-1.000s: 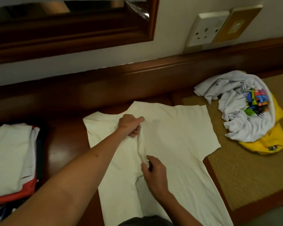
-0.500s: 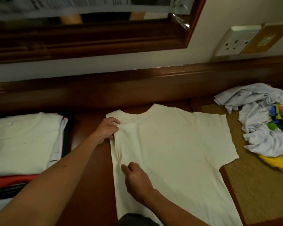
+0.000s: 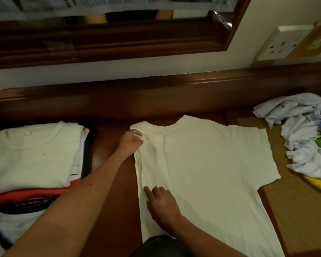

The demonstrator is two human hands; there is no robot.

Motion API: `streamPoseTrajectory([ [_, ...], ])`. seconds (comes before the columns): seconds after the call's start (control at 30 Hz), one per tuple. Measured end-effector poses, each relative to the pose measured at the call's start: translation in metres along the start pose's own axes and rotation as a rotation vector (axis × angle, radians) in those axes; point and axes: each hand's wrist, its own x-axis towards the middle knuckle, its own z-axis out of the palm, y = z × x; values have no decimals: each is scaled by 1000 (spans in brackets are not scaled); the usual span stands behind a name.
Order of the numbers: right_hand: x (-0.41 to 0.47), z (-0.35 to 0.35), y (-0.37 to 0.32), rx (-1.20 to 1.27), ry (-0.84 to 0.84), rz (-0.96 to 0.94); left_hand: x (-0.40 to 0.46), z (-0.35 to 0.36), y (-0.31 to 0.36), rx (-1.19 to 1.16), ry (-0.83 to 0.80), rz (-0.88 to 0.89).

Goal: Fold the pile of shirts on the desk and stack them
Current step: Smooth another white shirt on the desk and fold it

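Head view: left hand [image 3: 131,140] pinches the folded shoulder of the cream T-shirt [image 3: 208,164] near its collar, while the right hand [image 3: 161,203] lies on the folded left edge lower down, fingers straight and pressing — gripping nothing. Bare dark desk [image 3: 111,182] runs between that edge and the folded stack [image 3: 33,156] at left. Beyond the spread right sleeve sits the crumpled pile [image 3: 304,138] on a woven mat [image 3: 295,216].
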Motion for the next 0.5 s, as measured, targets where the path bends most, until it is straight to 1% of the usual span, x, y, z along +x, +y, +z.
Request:
streamPoseTrajectory([
  [0.1,1,-5,1,62,63,38,-4,-4,-4,99,52,-4],
  [0.2,2,-5,4,60,66,76,-10,-6,-12,191,43,-11],
  [0.23,1,-3,5,69,62,67,-10,-7,-16,177,40,-12],
  [0.37,-1,1,6,80,39,11,-10,-11,-26,-28,30,16],
  [0.5,-1,6,8,4,4,-16,-10,-10,-17,-82,-22,49],
])
